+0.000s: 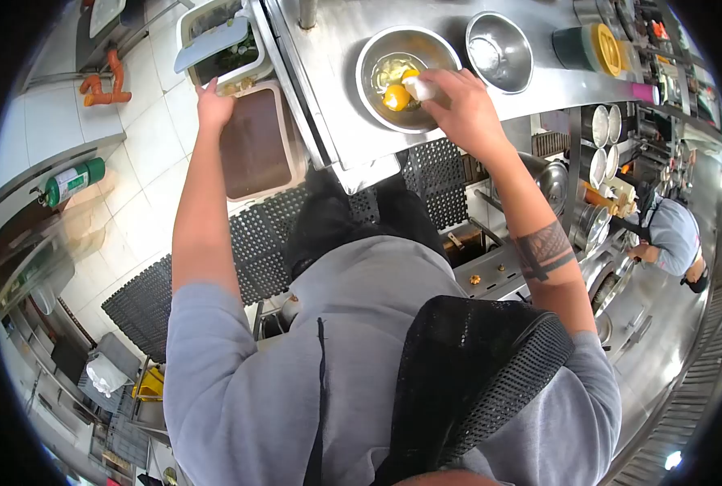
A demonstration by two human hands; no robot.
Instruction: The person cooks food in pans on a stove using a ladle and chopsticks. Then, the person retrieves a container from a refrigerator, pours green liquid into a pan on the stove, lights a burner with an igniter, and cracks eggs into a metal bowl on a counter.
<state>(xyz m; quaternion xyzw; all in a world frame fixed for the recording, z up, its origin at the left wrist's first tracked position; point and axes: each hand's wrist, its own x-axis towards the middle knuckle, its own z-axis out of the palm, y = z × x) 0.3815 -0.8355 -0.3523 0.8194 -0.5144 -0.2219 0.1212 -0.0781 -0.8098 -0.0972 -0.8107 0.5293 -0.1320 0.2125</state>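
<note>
Over the right side of a metal bowl [367, 77], my right hand [464, 101] pinches a white eggshell [418, 87] with its fingers. Orange yolks [396, 97] and clear egg white lie in that bowl. Beside it stands a second metal bowl [499, 53] with a little whitish stuff at its bottom. Far to the left, my left hand [214, 105] is at the edge of a white bin [256, 74] that has a pale lid [212, 44] and green leaves inside. What its fingers touch there is too small to tell.
A brown-filled tub [256, 142] sits below the white bin. On the steel counter [328, 73] a container with a yellow lid [606, 49] stands at the right. Another person [673, 236] works by the stove at far right. A green cylinder [73, 181] lies at left.
</note>
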